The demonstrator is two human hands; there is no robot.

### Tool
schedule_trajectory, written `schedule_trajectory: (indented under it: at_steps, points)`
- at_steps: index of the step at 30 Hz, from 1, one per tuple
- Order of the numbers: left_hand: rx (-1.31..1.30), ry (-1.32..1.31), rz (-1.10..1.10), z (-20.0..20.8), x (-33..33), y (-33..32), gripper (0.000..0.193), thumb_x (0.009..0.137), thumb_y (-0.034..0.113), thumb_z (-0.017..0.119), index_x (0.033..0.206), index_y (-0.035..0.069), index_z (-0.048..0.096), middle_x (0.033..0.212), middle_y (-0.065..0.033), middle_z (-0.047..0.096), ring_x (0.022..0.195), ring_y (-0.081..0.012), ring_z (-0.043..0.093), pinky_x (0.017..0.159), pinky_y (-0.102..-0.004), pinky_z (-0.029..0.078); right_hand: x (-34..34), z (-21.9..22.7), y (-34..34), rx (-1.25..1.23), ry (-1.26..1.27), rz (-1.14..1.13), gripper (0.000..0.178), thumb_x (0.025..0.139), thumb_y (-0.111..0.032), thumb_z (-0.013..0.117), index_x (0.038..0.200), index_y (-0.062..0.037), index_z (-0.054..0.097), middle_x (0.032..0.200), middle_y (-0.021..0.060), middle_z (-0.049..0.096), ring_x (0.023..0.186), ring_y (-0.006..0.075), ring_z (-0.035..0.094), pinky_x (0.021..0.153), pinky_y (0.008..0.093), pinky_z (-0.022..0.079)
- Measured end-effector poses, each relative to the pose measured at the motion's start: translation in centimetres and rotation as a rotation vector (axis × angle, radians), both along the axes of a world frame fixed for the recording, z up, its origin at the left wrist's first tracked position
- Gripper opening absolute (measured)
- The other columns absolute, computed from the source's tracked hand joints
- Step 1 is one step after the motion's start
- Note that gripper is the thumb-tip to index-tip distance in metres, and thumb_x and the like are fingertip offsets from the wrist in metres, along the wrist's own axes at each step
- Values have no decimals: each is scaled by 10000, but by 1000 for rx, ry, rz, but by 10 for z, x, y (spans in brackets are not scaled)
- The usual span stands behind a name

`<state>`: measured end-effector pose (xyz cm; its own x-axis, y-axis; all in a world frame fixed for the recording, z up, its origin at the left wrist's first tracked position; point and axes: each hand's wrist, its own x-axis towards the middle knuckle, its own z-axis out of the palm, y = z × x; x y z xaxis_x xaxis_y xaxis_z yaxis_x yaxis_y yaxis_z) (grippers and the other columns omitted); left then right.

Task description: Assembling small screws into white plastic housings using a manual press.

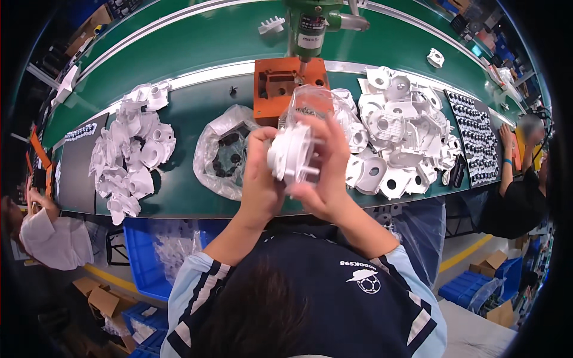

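Both my hands hold one white plastic housing (pixel 292 154) above the near part of the green bench. My left hand (pixel 259 170) grips its left side, with the fingers bent round the edge. On the other side my right hand (pixel 332 170) closes on the part; its fingers are slightly smeared by motion. Just beyond stands an orange metal fixture block (pixel 276 107) under a green press (pixel 307 30) with a metal ram. A clear plastic bag (pixel 206 152) with black small parts inside lies left of my hands. Another clear bag (pixel 310 98) sits behind the housing, partly hidden by it.
Piles of white plastic parts lie at left (pixel 128 152) and right (pixel 397 128). A black tray (pixel 474 137) of small dark parts is at far right. Beyond runs a green conveyor (pixel 197 36). Below the bench edge is a blue bin (pixel 146 262). Other people sit at both sides.
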<state>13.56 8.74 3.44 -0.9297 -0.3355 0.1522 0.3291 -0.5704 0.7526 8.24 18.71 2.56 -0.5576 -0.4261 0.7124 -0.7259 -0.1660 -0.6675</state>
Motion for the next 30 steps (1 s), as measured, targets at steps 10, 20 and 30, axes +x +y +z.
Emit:
schedule_trajectory:
  at_steps: [10,20,30]
  points:
    - [-573,88,251,-8,1,-34,444,835,37,580,1243,11,406,1173,-100,515,1063,-185,522,875,-310,431,-21,28,6,157,33,118,904,831,-523,525,1409,-32,32,1367,240,326,1248,313,357,1040,417,230]
    - [-2017,294,499,-32,-134,-94,89,737,75,563,821,79,534,797,-97,602,716,-271,624,594,-362,505,-40,-4,9,652,137,-298,231,755,-66,598,983,-64,566,883,98,512,813,293,561,662,383,480]
    - [-2035,347,233,-41,-137,-107,197,838,207,533,919,49,619,1114,-199,566,1050,-346,541,942,-397,411,-45,-5,11,617,120,-306,215,739,-52,618,943,-68,552,908,98,516,806,305,560,665,382,475]
